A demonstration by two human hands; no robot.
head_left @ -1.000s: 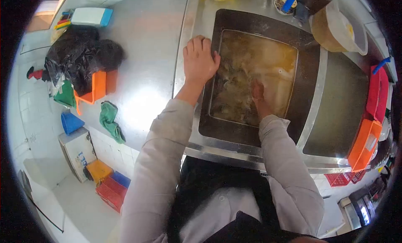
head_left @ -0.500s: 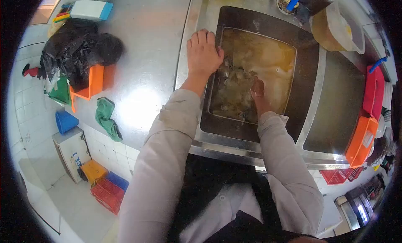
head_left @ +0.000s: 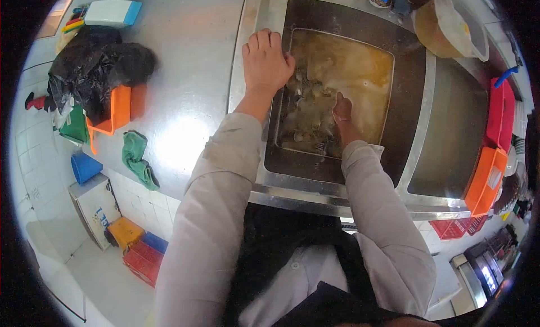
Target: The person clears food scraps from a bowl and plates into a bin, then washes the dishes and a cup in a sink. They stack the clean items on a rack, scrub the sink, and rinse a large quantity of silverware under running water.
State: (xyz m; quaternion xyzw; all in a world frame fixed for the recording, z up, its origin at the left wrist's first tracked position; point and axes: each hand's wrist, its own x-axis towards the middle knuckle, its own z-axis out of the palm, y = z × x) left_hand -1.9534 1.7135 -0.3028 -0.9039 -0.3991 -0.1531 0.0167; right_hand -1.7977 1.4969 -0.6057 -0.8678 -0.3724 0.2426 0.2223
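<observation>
My left hand rests flat on the left rim of the sink, fingers extended side by side and the thumb apart. Murky brown water fills the basin, with a white foamy patch on its right side. My right hand dips into this water near the middle; its fingers are partly under the surface, so what they hold, if anything, is hidden. Left of it, blurry cutlery, with fork tines showing near the front, lies under the water.
A second basin lies to the right, with a red bin and an orange bin along its far side. A plastic tub stands behind. On the left counter are a green cloth and a black plastic bag.
The whole view has shifted slightly, so the sink sits higher and further left. My right hand has moved a little within the water; my left hand stays on the rim.
</observation>
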